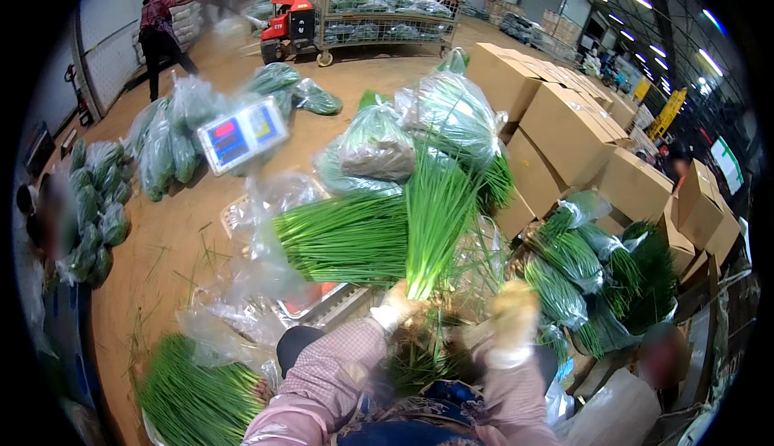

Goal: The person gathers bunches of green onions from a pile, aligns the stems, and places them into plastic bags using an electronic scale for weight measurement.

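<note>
My left hand (395, 306), in a whitish glove, is closed around the pale root ends of a bunch of thin green onions (438, 212). The bunch stands upright, its green tops pointing away from me. A larger heap of green onions (343, 238) lies crosswise beside it, on the left. My right hand (514, 319), in a yellowish glove, is raised to the right of the bunch. Motion blurs its fingers, so I cannot see whether they hold anything. Loose stems and brownish trimmings (431, 349) lie below, between my forearms.
A scale display (242, 135) stands ahead on the left. Bagged greens (451, 112) sit behind the heap, and more bundles (560, 285) lie at right. Cardboard boxes (568, 128) are stacked beyond. Another pile of green onions (201, 394) is at lower left. Two people stand near a cage cart (387, 23).
</note>
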Motion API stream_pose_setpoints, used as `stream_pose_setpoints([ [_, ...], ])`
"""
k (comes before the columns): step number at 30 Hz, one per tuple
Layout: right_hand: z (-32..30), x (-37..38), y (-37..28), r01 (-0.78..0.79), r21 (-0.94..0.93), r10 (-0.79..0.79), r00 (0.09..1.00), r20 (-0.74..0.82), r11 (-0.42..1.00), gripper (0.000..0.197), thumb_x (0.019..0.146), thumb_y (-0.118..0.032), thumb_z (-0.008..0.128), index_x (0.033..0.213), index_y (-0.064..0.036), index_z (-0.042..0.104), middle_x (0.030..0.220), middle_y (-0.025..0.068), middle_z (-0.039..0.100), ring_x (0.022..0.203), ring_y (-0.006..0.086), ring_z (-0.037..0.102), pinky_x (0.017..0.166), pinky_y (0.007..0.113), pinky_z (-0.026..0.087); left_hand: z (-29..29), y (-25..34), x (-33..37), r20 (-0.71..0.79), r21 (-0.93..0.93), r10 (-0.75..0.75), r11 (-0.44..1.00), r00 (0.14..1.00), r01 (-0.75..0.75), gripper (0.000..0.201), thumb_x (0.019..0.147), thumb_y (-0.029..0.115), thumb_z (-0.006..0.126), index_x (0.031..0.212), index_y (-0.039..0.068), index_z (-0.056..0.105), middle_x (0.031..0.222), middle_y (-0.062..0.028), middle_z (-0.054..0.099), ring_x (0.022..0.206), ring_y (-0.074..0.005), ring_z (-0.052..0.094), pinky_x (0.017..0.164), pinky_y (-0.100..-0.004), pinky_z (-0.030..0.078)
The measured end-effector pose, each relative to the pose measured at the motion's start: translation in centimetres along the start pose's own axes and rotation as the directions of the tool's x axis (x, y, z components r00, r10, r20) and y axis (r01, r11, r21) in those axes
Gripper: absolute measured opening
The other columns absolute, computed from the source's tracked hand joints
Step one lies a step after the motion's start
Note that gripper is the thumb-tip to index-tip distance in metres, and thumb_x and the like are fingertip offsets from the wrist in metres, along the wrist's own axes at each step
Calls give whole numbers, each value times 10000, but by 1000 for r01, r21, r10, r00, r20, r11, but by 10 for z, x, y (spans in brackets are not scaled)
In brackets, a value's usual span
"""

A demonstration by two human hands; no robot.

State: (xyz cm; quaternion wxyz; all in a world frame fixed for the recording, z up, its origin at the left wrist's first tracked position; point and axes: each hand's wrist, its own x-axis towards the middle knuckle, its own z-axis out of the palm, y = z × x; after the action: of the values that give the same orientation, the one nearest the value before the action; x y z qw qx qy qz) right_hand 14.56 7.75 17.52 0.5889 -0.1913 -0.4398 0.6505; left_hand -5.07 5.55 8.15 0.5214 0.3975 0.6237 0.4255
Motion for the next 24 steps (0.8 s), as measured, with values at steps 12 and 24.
stream_pose_setpoints([
  [12, 45, 32, 14, 928, -270, 450, 362, 816, -257, 461, 701, -209, 627, 1143, -126, 525, 1258, 168, 468, 1203, 239, 414, 1042, 486, 244, -12, 15, -41, 806, -201, 37, 956, 591, 213, 292, 790, 141, 663, 997, -6, 519, 702, -64, 625, 537, -95, 568, 421, -187, 443],
  [24, 53, 145, 127, 809, -514, 661, 554, 507, -285, 132, 693, -78, 562, 818, -58, 522, 680, 132, 594, 682, 294, 608, 654, 406, 470, -185, 26, -44, -711, 702, 690, 704, 133, 106, 753, 745, 327, 701, 1347, 81, 321, 1349, -195, 338, 1319, -356, 204, 1079, -445, 188],
])
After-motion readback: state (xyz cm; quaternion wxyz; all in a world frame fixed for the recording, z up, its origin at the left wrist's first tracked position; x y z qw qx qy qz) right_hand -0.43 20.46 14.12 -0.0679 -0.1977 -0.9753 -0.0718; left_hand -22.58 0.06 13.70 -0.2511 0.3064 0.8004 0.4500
